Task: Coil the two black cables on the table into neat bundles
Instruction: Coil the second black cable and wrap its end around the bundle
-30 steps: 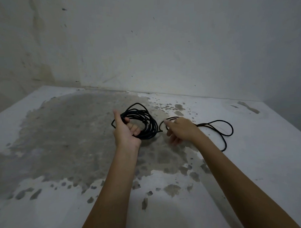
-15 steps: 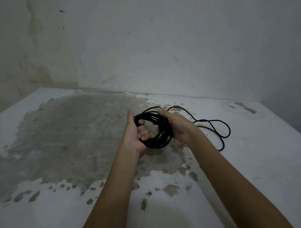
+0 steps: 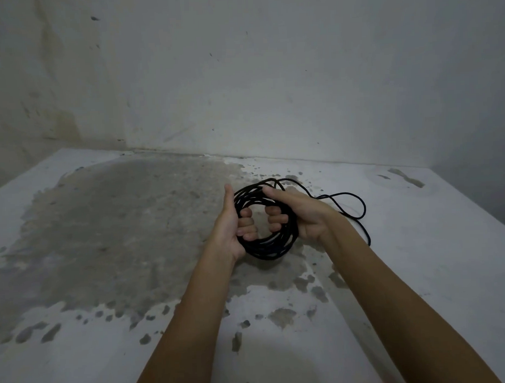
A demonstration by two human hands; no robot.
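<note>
Gripping one round coil of thin black cable (image 3: 272, 248): left hand (image 3: 228, 226), fingers curled through the ring from its left side, thumb straight; right hand (image 3: 303, 215), fingers curled round its right side. Location: over the middle of the white table with worn grey patches (image 3: 103, 225). Loose black cable tail (image 3: 359, 207): trails right from the coil, lying on the table.

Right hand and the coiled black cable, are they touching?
Touching. In the head view the right hand curls its fingers round the coiled black cable.
</note>
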